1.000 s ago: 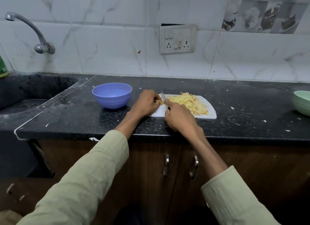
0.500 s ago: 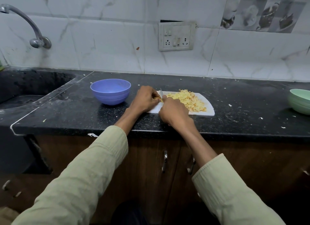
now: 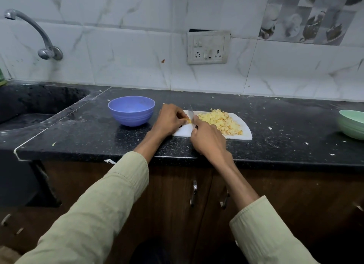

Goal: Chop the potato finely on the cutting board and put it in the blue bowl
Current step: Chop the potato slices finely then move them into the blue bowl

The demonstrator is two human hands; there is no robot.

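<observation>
The left hand [image 3: 171, 119] is curled over the last small piece of potato [image 3: 188, 120] at the near-left end of the cutting board [image 3: 246, 132], its fingertips pinching the yellow remnant against the board. The right hand [image 3: 207, 140] is wrapped round the handle of a knife [image 3: 191, 111], whose blade stands up between the two hands just beside the left fingertips; the handle itself is hidden in the fist. The two hands are close together, nearly touching. To the right of the blade lies the chopped potato [image 3: 219, 122], a loose heap of small pale-yellow bits covering most of the board's middle. In my judgement the remnant is firm but wet and slippery, and too small to hold safely from above; it is best gripped by its far-left end with the fingertips tucked back from the edge. The heap is light and crumbly and will scatter if pinched; it is better scraped off with the blade or tipped from the board. The blue bowl [image 3: 131, 111] stands on the dark countertop [image 3: 88, 143] just left of the left hand and appears to hold nothing yet. A green bowl [image 3: 352, 126] sits at the far right edge, and a sink [image 3: 29, 106] is set in at the left.
</observation>
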